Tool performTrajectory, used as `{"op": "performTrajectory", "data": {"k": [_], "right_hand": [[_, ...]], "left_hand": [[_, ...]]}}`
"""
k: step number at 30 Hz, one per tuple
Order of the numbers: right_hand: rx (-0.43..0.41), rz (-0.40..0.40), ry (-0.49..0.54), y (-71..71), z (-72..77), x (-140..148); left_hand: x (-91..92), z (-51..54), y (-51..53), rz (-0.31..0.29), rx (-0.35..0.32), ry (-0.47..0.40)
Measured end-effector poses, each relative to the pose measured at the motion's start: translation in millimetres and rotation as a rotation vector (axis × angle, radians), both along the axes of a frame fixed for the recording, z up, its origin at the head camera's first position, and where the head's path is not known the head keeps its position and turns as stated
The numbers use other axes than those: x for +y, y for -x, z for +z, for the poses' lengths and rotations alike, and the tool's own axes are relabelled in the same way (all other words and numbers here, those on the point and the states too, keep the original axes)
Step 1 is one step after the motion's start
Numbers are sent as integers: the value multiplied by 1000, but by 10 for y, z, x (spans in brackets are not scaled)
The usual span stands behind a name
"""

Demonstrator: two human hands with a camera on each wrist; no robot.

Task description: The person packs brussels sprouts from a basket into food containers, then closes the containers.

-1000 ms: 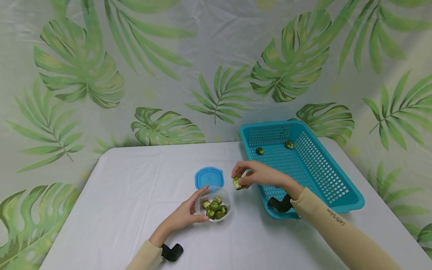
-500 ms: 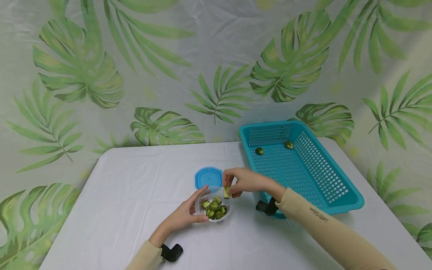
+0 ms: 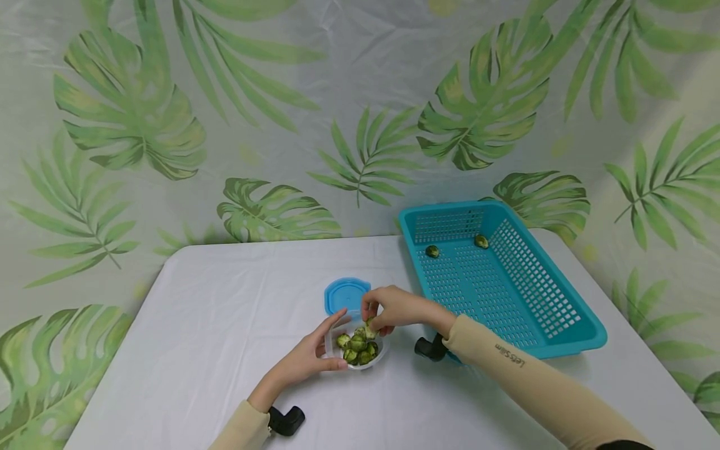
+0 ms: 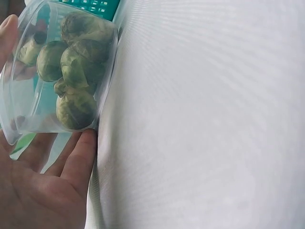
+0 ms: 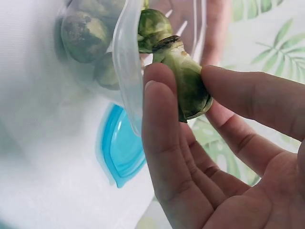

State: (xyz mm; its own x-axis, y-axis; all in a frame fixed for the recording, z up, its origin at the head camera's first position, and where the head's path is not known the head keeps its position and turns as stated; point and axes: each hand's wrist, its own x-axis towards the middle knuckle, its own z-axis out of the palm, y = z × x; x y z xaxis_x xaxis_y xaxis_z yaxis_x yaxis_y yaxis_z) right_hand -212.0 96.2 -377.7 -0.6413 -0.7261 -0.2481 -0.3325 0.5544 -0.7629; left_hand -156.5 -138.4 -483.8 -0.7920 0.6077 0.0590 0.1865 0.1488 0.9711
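Observation:
My left hand (image 3: 304, 357) holds a clear plastic food container (image 4: 24, 112) on the white tabletop, thumb on the near side and fingers around the far side. Several Brussels sprouts (image 3: 357, 342) lie inside it. Above the container's right part, my right hand (image 3: 400, 306) pinches another Brussels sprout (image 5: 188, 88) between thumb and fingertips. In the right wrist view this sprout is at the container's rim, its cut stem end toward the opening. Just behind the container lies a blue lid (image 3: 345, 294), flat on the table.
A teal plastic basket (image 3: 587, 340) with perforated walls stands at the right. Two loose sprouts lie in its far part, one on the left (image 3: 432, 251) and one on the right (image 3: 480, 241). A leaf-patterned curtain (image 3: 360, 150) hangs behind the table.
My right hand has moved left and down from beside the basket to over the container, carrying the pinched Brussels sprout. My left hand has stayed on the container.

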Motion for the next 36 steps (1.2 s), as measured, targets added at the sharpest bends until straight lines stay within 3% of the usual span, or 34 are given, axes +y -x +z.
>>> {"op": "performTrajectory", "data": {"k": [11,24,36], "right_hand": [[51,-1,-49,-29,-38,-43],[-37,-63,185,114,164,251],[-37,-270,339,372,264,679]], "left_hand": [[2,-18,3,0,11,8],[1,1,-5,2,3,1],[2,-7,1,4,-4,6]]}}
